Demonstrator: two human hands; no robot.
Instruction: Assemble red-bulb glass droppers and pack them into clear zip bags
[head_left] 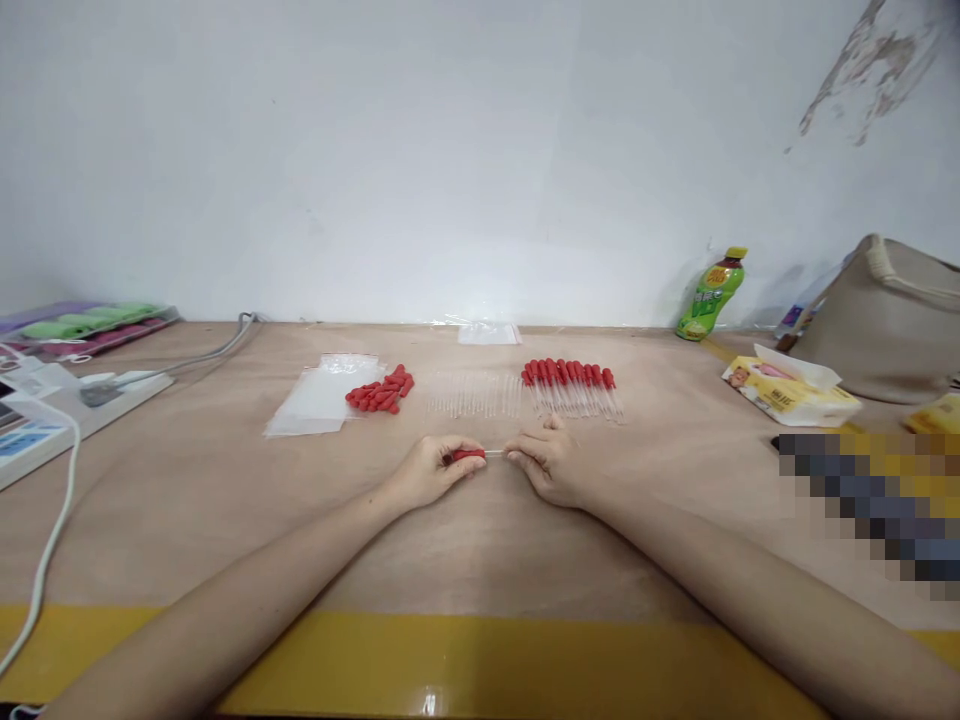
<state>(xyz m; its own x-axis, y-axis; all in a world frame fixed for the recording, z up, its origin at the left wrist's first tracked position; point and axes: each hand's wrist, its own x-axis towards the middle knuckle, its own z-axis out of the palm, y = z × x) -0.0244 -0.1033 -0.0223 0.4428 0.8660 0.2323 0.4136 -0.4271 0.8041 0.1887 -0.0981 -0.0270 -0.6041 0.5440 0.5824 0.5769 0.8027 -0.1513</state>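
Between finger and thumb, my left hand pinches a red rubber dropper bulb. My right hand grips a thin clear dropper tube, whose other end meets the bulb. Whether the tube sits inside the bulb is too small to tell. Beyond my hands lies a row of bare clear tubes. To its right is a row of droppers with red bulbs on their tubes. A pile of loose red bulbs lies to the left, partly on white plastic bags.
Another small clear bag lies by the wall. At the right are a green drink bottle, a tissue pack and a beige bag. A power strip with cables sits at the left. Yellow tape runs along the front edge.
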